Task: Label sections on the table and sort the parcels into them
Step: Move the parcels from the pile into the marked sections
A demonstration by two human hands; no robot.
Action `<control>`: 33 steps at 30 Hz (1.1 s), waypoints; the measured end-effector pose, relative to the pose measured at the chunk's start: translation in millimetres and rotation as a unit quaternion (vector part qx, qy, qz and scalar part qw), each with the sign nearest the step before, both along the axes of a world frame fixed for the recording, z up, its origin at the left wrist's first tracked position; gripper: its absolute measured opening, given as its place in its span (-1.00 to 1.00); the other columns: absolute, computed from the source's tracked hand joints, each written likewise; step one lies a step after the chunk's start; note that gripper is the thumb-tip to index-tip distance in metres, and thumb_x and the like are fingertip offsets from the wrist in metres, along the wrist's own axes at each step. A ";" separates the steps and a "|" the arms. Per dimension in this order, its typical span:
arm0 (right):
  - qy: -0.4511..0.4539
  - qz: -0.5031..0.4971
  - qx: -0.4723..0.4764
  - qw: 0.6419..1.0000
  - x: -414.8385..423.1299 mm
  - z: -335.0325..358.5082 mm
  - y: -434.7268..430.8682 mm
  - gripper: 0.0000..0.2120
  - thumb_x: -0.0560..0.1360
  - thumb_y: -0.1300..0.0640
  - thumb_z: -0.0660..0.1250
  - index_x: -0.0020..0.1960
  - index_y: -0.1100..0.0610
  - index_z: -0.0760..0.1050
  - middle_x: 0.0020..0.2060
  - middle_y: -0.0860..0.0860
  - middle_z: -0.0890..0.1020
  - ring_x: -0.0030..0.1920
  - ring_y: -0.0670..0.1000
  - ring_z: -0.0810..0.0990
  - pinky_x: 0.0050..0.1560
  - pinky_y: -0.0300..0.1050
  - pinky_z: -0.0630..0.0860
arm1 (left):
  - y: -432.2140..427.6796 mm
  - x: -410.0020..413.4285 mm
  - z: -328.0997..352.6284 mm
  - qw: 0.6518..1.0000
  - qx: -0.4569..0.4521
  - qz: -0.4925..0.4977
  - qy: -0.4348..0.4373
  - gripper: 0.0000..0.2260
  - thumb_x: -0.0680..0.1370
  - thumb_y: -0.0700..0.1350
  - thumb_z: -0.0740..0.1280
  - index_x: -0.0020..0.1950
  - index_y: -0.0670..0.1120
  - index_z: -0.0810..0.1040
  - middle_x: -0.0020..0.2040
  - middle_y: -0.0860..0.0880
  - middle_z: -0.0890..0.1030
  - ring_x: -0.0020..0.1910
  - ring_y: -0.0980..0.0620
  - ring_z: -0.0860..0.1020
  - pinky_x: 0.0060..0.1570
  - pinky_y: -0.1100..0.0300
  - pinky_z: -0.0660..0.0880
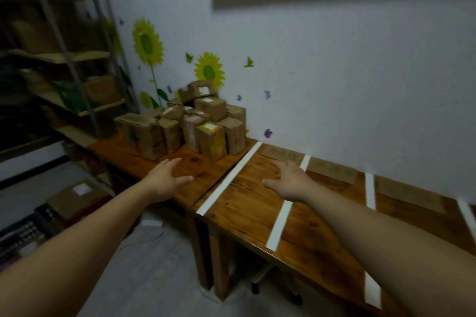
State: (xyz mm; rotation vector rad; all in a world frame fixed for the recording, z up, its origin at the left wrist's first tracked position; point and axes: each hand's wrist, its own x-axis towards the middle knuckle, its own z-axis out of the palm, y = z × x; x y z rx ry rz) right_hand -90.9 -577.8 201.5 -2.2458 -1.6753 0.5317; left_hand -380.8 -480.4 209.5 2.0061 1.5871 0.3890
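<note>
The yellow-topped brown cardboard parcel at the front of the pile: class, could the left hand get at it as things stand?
Probably yes. The open left hand is over the wooden table just before the yellow-topped brown cardboard parcel, which stands at the front of the pile with nothing between them.

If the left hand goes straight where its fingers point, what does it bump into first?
Most likely the pile of parcels, probably the yellow box at its front. The left hand is open, and only bare table shows between them. Depth is hard to judge from one view.
</note>
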 end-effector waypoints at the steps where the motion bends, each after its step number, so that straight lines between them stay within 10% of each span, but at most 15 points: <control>1: 0.002 0.013 0.000 1.000 -10.6 -0.2 16.8 -0.26 0.51 -0.27 0.24 0.55 0.00 0.09 0.53 0.10 0.11 0.50 0.18 0.16 0.45 0.05 0.21 | 9.9 -12.0 -2.2 1.000 -0.002 0.009 -0.004 -0.31 0.50 0.14 0.34 0.53 0.02 0.12 0.55 -0.07 0.07 0.52 -0.07 0.06 0.46 -0.03 0.14; 15: 0.058 0.079 -0.008 0.995 -46.4 -54.5 310.7 -0.28 0.51 -0.26 0.25 0.55 -0.02 0.10 0.51 0.08 0.15 0.47 0.18 0.20 0.41 0.08 0.28 | 260.0 -21.8 -31.6 0.997 -0.036 0.016 0.060 -0.31 0.51 0.17 0.31 0.54 0.09 0.05 0.56 -0.04 0.00 0.53 -0.10 0.00 0.47 -0.09 0.09; 29: 0.050 -0.011 -0.064 0.997 -58.7 -109.9 499.5 -0.23 0.54 -0.19 0.24 0.56 -0.14 -0.16 0.55 0.06 -0.23 0.53 0.23 -0.04 0.50 0.12 0.07 | 492.7 71.5 -77.2 0.968 -0.032 -0.213 0.129 -0.30 0.53 0.08 0.31 0.55 0.11 -0.02 0.56 -0.03 -0.03 0.53 -0.13 -0.06 0.47 -0.08 0.01; 33: 0.086 -0.094 -0.054 0.990 -72.7 -129.0 514.2 -0.25 0.52 -0.19 0.27 0.55 -0.14 -0.08 0.56 0.06 -0.04 0.51 0.19 0.10 0.47 0.13 0.15 | 536.6 83.6 -101.2 0.931 0.005 -0.305 0.203 -0.32 0.54 0.14 0.26 0.55 0.11 -0.04 0.57 -0.01 -0.06 0.52 -0.14 -0.09 0.47 -0.12 -0.04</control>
